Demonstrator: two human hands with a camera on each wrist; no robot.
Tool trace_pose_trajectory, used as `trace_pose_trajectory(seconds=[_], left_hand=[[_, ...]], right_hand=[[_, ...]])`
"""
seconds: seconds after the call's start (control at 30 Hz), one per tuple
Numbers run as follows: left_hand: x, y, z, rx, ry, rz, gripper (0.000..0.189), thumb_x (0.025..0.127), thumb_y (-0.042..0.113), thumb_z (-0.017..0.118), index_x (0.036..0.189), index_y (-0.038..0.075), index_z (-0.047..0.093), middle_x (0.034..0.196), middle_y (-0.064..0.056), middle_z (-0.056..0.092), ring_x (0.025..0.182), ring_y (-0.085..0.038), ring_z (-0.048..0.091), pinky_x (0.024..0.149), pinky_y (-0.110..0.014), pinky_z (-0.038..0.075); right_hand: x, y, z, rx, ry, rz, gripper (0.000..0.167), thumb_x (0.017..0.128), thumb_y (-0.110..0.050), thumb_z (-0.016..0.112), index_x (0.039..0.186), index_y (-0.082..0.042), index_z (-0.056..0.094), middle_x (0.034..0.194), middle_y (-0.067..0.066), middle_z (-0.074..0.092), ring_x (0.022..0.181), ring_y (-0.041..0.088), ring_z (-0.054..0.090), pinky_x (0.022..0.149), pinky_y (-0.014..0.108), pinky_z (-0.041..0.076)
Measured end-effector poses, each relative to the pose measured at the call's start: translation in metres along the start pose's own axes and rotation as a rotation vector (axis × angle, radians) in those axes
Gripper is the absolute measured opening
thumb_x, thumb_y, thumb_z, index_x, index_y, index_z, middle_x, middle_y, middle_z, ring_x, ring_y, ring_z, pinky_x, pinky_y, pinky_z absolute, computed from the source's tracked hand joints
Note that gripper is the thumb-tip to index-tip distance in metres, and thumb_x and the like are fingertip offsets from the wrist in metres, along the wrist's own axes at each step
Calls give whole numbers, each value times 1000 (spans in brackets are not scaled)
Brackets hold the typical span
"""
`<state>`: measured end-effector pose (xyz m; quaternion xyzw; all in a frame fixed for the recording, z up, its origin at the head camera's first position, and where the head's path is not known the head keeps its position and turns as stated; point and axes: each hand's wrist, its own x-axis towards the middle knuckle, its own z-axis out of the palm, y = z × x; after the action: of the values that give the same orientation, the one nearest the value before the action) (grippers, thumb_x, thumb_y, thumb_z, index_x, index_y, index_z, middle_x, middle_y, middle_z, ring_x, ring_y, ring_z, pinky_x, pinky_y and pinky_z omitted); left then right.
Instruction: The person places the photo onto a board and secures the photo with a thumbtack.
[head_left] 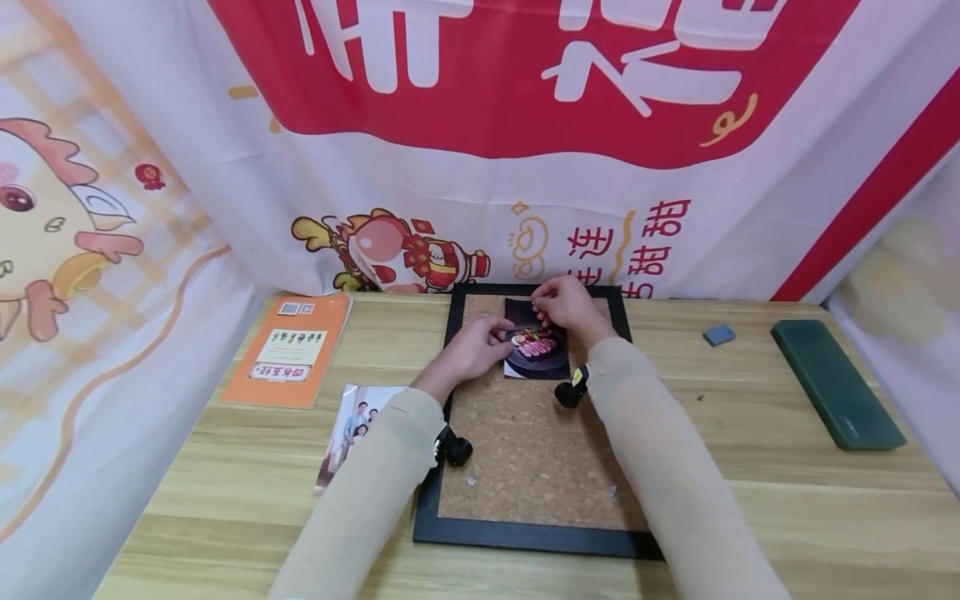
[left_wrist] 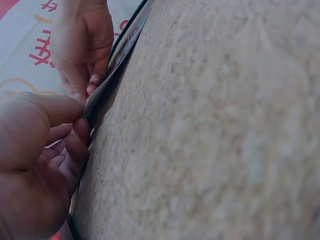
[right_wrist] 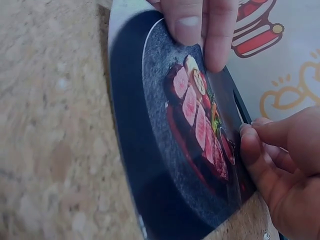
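A photo (head_left: 536,354) of sliced meat on a dark plate lies over the upper part of a black-framed cork board (head_left: 525,450). My left hand (head_left: 477,346) pinches its left edge, the thumb above and fingertips beneath; in the left wrist view the photo (left_wrist: 107,82) stands slightly off the cork. At the photo's top edge, my right hand (head_left: 566,304) pinches a tiny thing, mostly hidden, that looks like a clear push pin. In the right wrist view the right hand's thumb and forefinger (right_wrist: 257,137) meet beside the photo's far edge.
Small clear pins (head_left: 471,481) show on the lower cork. Left of the board lie a family photo (head_left: 352,425), partly under the left sleeve, and an orange book (head_left: 285,350). A blue-grey block (head_left: 719,335) and a green case (head_left: 836,383) lie to the right. A printed cloth (head_left: 465,183) hangs behind.
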<state>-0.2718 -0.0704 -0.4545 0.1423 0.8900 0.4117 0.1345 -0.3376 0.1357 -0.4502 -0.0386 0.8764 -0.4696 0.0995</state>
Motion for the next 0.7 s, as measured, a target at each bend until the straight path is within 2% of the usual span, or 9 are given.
trace_pose_trajectory(seconds=[0.17,0.4,0.7], left_hand=[[0,1,0,6,-5,-3,38,104,13,69,141,2,66,115,-11,67,91,-16,63,75,-22,48],[1,1,-2,-2,-6,-9,38,104,13,69,141,2,66,117,-11,67,96,-17,64,79,-24,50],[1,-2,-1,-15,-13,-1,39,105,14,69,142,3,65,117,-10,67,95,-17,64,80,-24,50]], right_hand=[[4,-4,2,2,10,65,18,107,-1,59,113,7,73,87,11,69,59,11,61,56,23,55],[11,-16,4,-49,-4,176,17,106,-3,60,112,4,74,89,9,68,62,14,59,56,23,53],[15,-20,3,-93,-24,210,16,103,-1,58,103,5,73,72,2,62,56,12,56,52,23,51]])
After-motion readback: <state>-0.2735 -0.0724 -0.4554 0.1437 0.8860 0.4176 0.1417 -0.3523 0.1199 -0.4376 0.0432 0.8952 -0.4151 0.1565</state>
